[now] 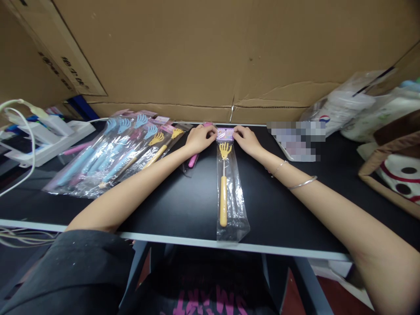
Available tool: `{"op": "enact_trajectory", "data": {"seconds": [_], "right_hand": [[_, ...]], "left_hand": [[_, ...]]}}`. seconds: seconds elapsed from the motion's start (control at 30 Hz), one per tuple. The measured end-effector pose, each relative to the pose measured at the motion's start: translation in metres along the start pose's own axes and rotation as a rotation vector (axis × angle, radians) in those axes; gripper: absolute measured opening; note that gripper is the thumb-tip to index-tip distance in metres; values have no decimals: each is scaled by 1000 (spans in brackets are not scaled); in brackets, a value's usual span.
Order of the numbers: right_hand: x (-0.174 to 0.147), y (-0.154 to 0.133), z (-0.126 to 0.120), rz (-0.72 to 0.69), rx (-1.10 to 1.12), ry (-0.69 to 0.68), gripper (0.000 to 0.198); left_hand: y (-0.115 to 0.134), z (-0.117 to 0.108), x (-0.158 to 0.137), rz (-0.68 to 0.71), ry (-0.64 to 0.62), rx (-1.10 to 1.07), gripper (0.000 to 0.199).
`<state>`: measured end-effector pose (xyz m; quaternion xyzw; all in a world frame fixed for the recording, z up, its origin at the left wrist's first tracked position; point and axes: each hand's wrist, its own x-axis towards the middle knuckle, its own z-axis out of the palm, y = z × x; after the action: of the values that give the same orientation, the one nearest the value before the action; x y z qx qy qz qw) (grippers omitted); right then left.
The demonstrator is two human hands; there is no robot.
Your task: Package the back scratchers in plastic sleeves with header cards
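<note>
A yellow back scratcher (223,199) lies in a clear plastic bag (236,214) in front of me, its claw end pointing away. At the top of the bag is a pink and purple header card (225,134). My left hand (200,140) pinches the card's left edge with curled fingers. At its right edge, my right hand (248,141) does the same. Partly hidden beneath my left hand and wrist is a bagged pink back scratcher (193,161). Several more bagged back scratchers, blue (116,155) and yellow (159,153), lie in an overlapping pile to the left.
Cardboard (197,57) walls the back of the black table (173,205). A white power strip (59,142) with cables sits at far left. On the right are a partly blurred phone (290,146), a bagged cup (341,107) and a brown-trimmed bag (390,162).
</note>
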<state>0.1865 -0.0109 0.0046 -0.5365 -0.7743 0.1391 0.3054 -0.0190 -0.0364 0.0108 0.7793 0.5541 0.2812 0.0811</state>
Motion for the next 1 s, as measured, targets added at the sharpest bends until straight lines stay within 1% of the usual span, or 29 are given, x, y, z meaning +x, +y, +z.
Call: {"op": "enact_trajectory", "data": {"seconds": [0.2,0.5,0.67,0.8,1.0], "right_hand": [[2,3,2,-9,-1,3,12],[1,4,2,-25,-13,2,15],[0,2,0,-18,-25,-7,16],[-2,-2,0,10,-57,8,13],[-5,-6,0,-2,-101,24,15]], "left_hand": [[-2,1,1,5,5,-2,24],[2,-1,-1,-7,-3,7,24],[1,-1,0,2,2,28,25],[4,-2,-2,-7,9,40,24],[7,-3,-3,-26,11,78,29]]}}
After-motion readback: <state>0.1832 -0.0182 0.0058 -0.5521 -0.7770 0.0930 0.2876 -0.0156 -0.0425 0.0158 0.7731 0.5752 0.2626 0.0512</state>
